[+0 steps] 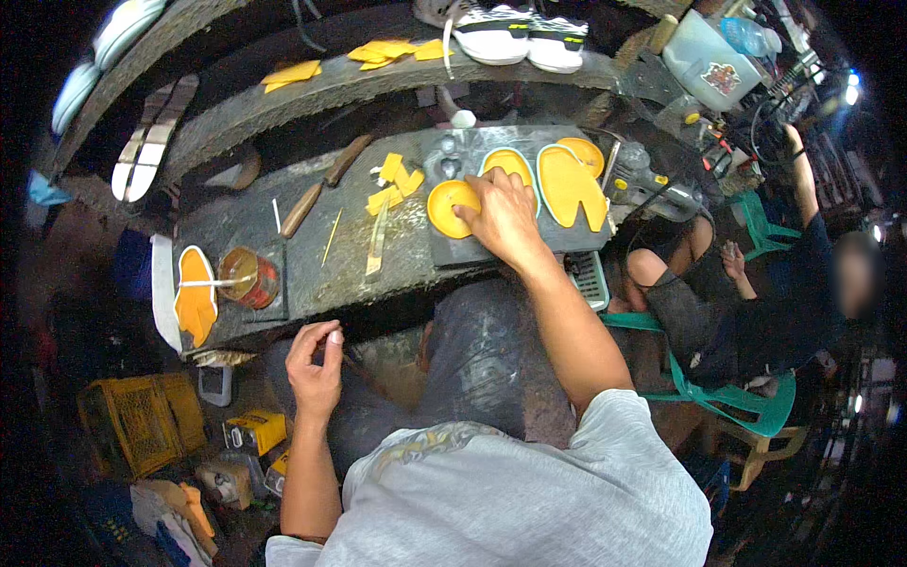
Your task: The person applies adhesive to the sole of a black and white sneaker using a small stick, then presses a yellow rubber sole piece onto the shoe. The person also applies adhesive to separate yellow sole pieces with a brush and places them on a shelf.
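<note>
On a grey slab [472, 248] on the workbench, my right hand [505, 215] bends its fingers over a rounded yellow pad [444, 210], thumb on its face and fingertips at its upper edge. Behind that hand lies a yellow pad with a pale rim [508, 163], partly covered. To its right sits a longer yellow sole-shaped piece [567, 181] with a V-shaped notch, overlapping another rounded yellow piece [588, 151]. My left hand [316, 370] hovers before the bench's front edge, thumb and forefinger close together; I cannot make out anything between them.
Left on the bench stand a glue-stained can [250, 277] and an orange-yellow sole piece [196, 300]. Wooden-handled tools [302, 210], yellow scraps [395, 181] and a brush [377, 248] lie mid-bench. White shoes [515, 38] stand on the shelf. Another person [746, 321] sits at right.
</note>
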Demonstrator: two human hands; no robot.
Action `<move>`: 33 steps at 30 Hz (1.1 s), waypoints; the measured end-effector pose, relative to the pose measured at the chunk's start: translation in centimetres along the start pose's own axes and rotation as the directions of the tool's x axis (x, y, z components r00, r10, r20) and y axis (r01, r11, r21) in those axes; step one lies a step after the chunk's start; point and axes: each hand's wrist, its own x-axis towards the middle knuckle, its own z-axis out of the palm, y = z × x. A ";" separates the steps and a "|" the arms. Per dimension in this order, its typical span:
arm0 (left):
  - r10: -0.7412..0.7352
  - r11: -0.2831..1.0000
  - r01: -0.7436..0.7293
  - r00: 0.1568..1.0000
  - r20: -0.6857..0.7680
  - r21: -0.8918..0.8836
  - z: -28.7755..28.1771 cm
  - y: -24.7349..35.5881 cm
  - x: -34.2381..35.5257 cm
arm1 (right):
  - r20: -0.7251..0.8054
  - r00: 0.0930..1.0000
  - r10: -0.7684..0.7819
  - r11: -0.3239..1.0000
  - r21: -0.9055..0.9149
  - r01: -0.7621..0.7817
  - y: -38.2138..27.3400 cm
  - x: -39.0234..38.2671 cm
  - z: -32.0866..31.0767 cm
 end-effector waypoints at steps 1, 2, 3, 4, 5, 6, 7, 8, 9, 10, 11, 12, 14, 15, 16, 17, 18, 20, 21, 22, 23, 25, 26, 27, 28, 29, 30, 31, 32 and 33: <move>0.039 0.999 -0.039 0.999 0.035 0.007 0.6 0.6 0.4 | -0.034 0.999 -0.008 1.000 0.018 0.009 0.7 -0.5 -0.6; 0.067 0.998 -0.068 0.995 0.072 0.012 1.2 1.1 0.8 | -0.066 0.998 -0.017 0.999 0.036 0.019 1.4 -1.0 -1.2; 0.077 0.996 -0.080 0.991 0.106 0.027 1.6 1.5 1.1 | -0.143 0.990 -0.013 0.996 0.082 0.025 2.5 -1.6 -2.1; 0.104 0.994 -0.107 0.989 0.107 0.030 2.0 1.9 1.4 | -0.202 0.979 0.031 0.998 0.066 -0.018 4.1 -1.8 -3.3; 0.130 0.990 -0.134 0.986 0.104 0.034 2.4 2.2 1.7 | -0.269 0.953 0.139 0.989 0.084 -0.121 5.8 -1.8 -4.6; 0.147 0.987 -0.152 0.984 0.101 0.045 2.7 2.5 2.0 | -0.390 0.904 0.175 0.984 0.030 -0.177 7.7 -2.1 -6.0; 0.142 0.989 -0.145 0.983 0.120 0.018 3.0 2.8 2.4 | -0.450 0.869 0.206 0.959 -0.085 -0.271 9.2 -2.7 -7.0; 0.127 0.992 -0.128 0.983 0.136 -0.003 3.3 3.1 2.9 | -0.367 0.879 0.306 0.908 -0.166 -0.385 10.5 -3.1 -7.5; 0.109 0.994 -0.107 0.983 0.148 -0.021 3.7 3.4 3.4 | -0.312 0.890 0.333 0.917 -0.113 -0.383 11.4 -3.4 -7.6; 0.121 0.993 -0.120 0.979 0.166 -0.014 4.3 3.8 4.1 | -0.257 0.894 0.367 0.918 -0.053 -0.392 12.1 -3.5 -7.5; 0.137 0.991 -0.137 0.974 0.181 -0.010 5.1 4.0 5.1 | -0.245 0.878 0.411 0.911 0.137 -0.388 12.5 -3.6 -7.2; 0.151 0.988 -0.153 0.969 0.195 -0.007 5.9 4.4 5.9 | -0.222 0.865 0.451 0.871 0.321 -0.372 12.8 -3.7 -6.8; 0.072 0.997 -0.069 0.969 0.236 -0.021 7.6 4.9 7.5 | -0.246 0.881 0.403 0.880 0.367 -0.300 13.1 -3.7 -6.1; 0.056 0.998 -0.044 0.965 0.257 -0.050 8.3 5.3 7.8 | -0.301 0.900 0.314 0.940 0.233 -0.250 13.2 -3.6 -5.9; 0.058 0.998 -0.055 0.962 0.267 -0.017 8.8 5.6 7.8 | -0.354 0.915 0.191 0.981 0.084 -0.173 13.6 -3.6 -6.0; 0.087 0.996 -0.088 0.958 0.274 -0.009 9.3 5.8 8.1 | -0.410 0.902 0.134 0.988 0.124 -0.090 14.2 -3.4 -6.5; 0.151 0.988 -0.150 0.952 0.267 -0.027 9.8 5.9 8.3 | -0.454 0.849 0.272 0.958 0.210 -0.194 14.9 -3.2 -6.9; 0.098 0.995 -0.095 0.960 0.263 -0.027 10.2 6.1 7.9 | -0.517 0.748 0.416 0.903 0.331 -0.274 16.5 -3.1 -8.2; 0.061 0.997 -0.049 0.965 0.254 -0.053 10.4 6.1 7.9 | -0.506 0.734 0.454 0.885 0.355 -0.303 17.2 -2.3 -8.3; -0.059 0.996 0.074 0.963 0.261 -0.048 10.5 6.2 7.8 | -0.403 0.820 0.406 0.904 0.309 -0.296 17.7 -1.7 -8.4; -0.144 0.986 0.163 0.949 0.281 -0.045 10.7 6.2 7.8 | -0.264 0.862 0.434 0.890 0.278 -0.363 17.9 -1.3 -8.2; -0.055 0.994 0.080 0.958 0.283 -0.078 10.8 6.2 7.7 | -0.097 0.899 0.427 0.887 0.240 -0.395 17.8 0.0 -7.4; -0.046 0.994 0.071 0.958 0.283 -0.080 10.9 6.2 7.7 | -0.185 0.898 0.400 0.909 0.205 -0.363 17.6 0.4 -7.1; 0.049 0.995 -0.024 0.963 0.264 -0.096 10.7 6.2 7.6 | -0.337 0.855 0.394 0.906 0.297 -0.301 17.5 0.6 -7.0; 0.019 0.997 0.000 0.965 0.261 -0.073 10.4 6.1 7.5 | -0.482 0.792 0.373 0.904 0.381 -0.194 17.3 0.9 -7.0; 0.019 0.997 0.002 0.968 0.250 -0.080 10.1 6.0 7.3 | -0.588 0.699 0.406 0.901 0.383 -0.202 17.0 0.9 -7.0; 0.034 0.994 -0.008 0.971 0.238 -0.107 9.7 5.9 7.2 | -0.550 0.694 0.466 0.845 0.509 -0.164 16.8 0.8 -7.1; -0.034 0.991 0.066 0.965 0.258 -0.118 9.3 5.7 7.1 | -0.506 0.674 0.538 0.765 0.629 -0.139 16.5 0.7 -7.3; -0.082 0.981 0.127 0.958 0.276 -0.149 8.9 5.5 7.1 | -0.423 0.634 0.647 0.646 0.746 -0.160 16.2 0.5 -7.4; -0.181 0.957 0.239 0.935 0.305 -0.163 8.5 5.3 7.2 | -0.412 0.630 0.658 0.560 0.828 -0.043 16.0 0.2 -7.6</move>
